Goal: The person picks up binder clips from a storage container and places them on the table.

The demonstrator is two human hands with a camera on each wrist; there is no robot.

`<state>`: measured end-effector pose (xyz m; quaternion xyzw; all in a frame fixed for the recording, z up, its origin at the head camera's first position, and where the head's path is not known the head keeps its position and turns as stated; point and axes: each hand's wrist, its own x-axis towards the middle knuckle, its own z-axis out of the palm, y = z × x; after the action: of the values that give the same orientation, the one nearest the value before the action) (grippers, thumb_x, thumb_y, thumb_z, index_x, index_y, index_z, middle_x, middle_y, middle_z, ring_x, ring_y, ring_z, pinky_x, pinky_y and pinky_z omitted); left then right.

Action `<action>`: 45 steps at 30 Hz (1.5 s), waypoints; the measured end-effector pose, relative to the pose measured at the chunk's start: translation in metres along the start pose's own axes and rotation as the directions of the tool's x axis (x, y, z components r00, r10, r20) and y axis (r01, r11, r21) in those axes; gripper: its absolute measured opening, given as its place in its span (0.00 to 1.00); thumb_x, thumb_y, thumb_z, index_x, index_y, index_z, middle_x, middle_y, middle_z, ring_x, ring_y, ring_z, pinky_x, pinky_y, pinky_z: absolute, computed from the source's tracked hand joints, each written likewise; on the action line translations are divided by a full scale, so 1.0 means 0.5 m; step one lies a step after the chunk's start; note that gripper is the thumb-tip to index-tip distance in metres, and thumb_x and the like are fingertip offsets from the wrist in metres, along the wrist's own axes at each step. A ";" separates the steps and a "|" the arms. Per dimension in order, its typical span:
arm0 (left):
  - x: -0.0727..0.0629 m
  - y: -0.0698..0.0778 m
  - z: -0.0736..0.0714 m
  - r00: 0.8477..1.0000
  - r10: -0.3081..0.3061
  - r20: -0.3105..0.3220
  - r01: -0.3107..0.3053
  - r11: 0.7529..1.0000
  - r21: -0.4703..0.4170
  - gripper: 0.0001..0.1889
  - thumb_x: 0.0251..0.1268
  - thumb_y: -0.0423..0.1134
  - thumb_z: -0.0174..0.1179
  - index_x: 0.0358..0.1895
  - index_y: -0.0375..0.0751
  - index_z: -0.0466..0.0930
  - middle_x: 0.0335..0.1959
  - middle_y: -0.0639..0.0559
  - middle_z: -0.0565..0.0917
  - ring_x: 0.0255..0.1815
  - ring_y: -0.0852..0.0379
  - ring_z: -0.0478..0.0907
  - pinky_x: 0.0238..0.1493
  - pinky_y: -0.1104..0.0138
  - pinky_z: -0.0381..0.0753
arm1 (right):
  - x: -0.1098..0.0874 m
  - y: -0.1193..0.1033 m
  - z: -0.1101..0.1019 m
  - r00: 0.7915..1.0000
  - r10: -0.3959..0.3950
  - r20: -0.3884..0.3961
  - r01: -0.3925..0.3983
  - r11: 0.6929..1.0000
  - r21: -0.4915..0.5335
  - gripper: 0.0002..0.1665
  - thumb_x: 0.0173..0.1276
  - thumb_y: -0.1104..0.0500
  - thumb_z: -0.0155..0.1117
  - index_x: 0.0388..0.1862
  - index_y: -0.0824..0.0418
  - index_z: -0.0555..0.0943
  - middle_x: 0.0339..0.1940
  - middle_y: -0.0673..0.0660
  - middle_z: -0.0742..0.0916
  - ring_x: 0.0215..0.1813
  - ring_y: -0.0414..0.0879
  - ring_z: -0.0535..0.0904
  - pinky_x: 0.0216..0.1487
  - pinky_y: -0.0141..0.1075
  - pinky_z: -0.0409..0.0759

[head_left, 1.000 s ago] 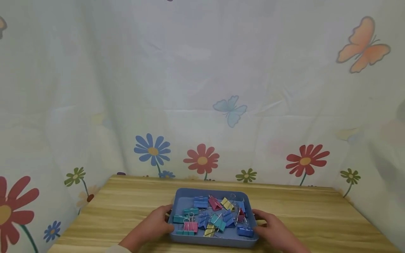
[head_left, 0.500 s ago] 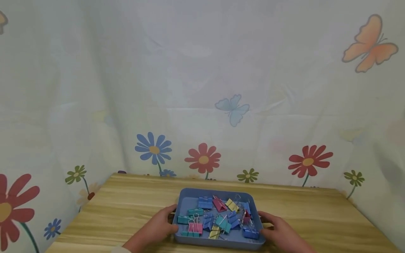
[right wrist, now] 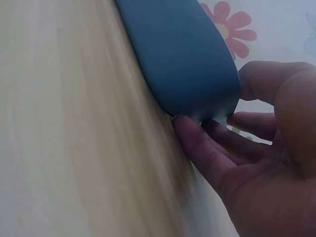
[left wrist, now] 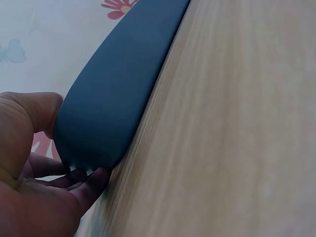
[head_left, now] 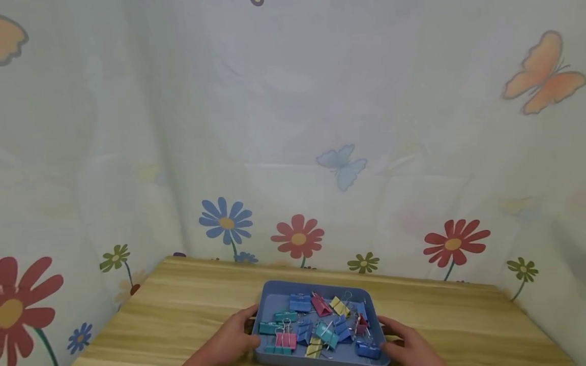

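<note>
A shallow blue rectangular tray (head_left: pixel 274 303) lies at the front of the table, filled with binder clips in several colours. Among them are a pink clip (head_left: pixel 286 341), a teal clip (head_left: pixel 326 333), a yellow clip (head_left: pixel 340 307) and a dark blue clip (head_left: pixel 368 349). My left hand (head_left: pixel 231 335) grips the tray's left end; in the left wrist view its thumb is at the upper edge and the fingertips are at the lower edge of the tray wall (left wrist: pixel 113 84). At the opposite end, my right hand (head_left: pixel 407 343) holds the tray the same way.
The wood-grain table (head_left: pixel 192 290) extends on both sides of the tray and behind it. A white curtain (head_left: pixel 293 101) printed with flowers and butterflies hangs around its back and sides.
The tray and both hands have shifted slightly to the right across the table. The head view has also moved a little. The clips keep their places in the tray.
</note>
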<state>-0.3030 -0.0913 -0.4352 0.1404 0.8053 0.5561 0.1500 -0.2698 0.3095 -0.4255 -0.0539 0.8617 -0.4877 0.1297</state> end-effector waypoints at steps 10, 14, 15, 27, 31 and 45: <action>-0.013 0.005 0.007 0.999 0.051 -0.007 -0.051 0.999 0.001 0.43 0.46 0.26 0.56 0.72 0.21 0.52 0.67 0.26 0.65 0.63 0.40 0.71 0.45 0.65 0.74 | -0.019 -0.015 -0.005 0.997 0.074 0.006 -0.074 0.996 0.044 0.43 0.65 0.51 0.63 0.73 0.69 0.60 0.61 0.70 0.78 0.52 0.54 0.80 0.50 0.47 0.81; -0.003 0.002 0.003 1.000 -0.029 0.009 0.029 1.000 -0.004 0.42 0.49 0.26 0.57 0.72 0.22 0.52 0.69 0.27 0.64 0.61 0.41 0.71 0.46 0.65 0.74 | -0.024 -0.018 -0.001 0.996 0.090 -0.028 -0.089 0.996 0.030 0.42 0.65 0.48 0.63 0.72 0.66 0.63 0.58 0.65 0.80 0.51 0.52 0.80 0.50 0.47 0.81; 0.000 0.003 0.002 0.998 -0.056 0.008 0.056 0.998 -0.003 0.42 0.50 0.26 0.57 0.72 0.23 0.52 0.69 0.27 0.63 0.61 0.42 0.71 0.47 0.64 0.74 | -0.025 -0.018 0.000 0.995 0.091 -0.044 -0.090 0.996 0.026 0.42 0.65 0.48 0.64 0.72 0.66 0.64 0.57 0.64 0.81 0.50 0.51 0.80 0.50 0.47 0.82; -0.005 0.009 -0.001 0.998 -0.059 -0.016 0.060 0.998 0.032 0.42 0.49 0.26 0.57 0.72 0.22 0.53 0.69 0.26 0.63 0.64 0.39 0.70 0.49 0.64 0.73 | -0.024 -0.048 0.021 0.952 0.065 -0.299 -0.102 0.989 -0.110 0.31 0.65 0.49 0.64 0.63 0.62 0.75 0.57 0.59 0.83 0.52 0.49 0.79 0.51 0.48 0.81; -0.006 0.011 0.000 0.997 -0.081 -0.010 0.081 0.996 0.025 0.42 0.49 0.27 0.58 0.72 0.23 0.53 0.70 0.27 0.63 0.64 0.39 0.70 0.53 0.60 0.74 | -0.031 -0.071 0.037 0.904 0.013 -0.427 -0.085 0.985 -0.151 0.24 0.66 0.54 0.64 0.61 0.57 0.78 0.58 0.56 0.83 0.55 0.50 0.78 0.53 0.47 0.80; -0.006 0.012 0.003 0.996 -0.088 -0.014 0.088 0.996 0.026 0.42 0.49 0.27 0.58 0.72 0.24 0.54 0.69 0.28 0.65 0.61 0.43 0.72 0.49 0.63 0.74 | -0.035 -0.121 0.089 0.871 -0.232 -0.432 0.153 0.966 -0.210 0.19 0.62 0.65 0.66 0.52 0.53 0.83 0.49 0.52 0.84 0.51 0.49 0.80 0.46 0.39 0.82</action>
<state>-0.2993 -0.0892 -0.4298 0.1031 0.8191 0.5389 0.1674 -0.2428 0.2452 -0.3924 -0.0352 0.8964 -0.4225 -0.1292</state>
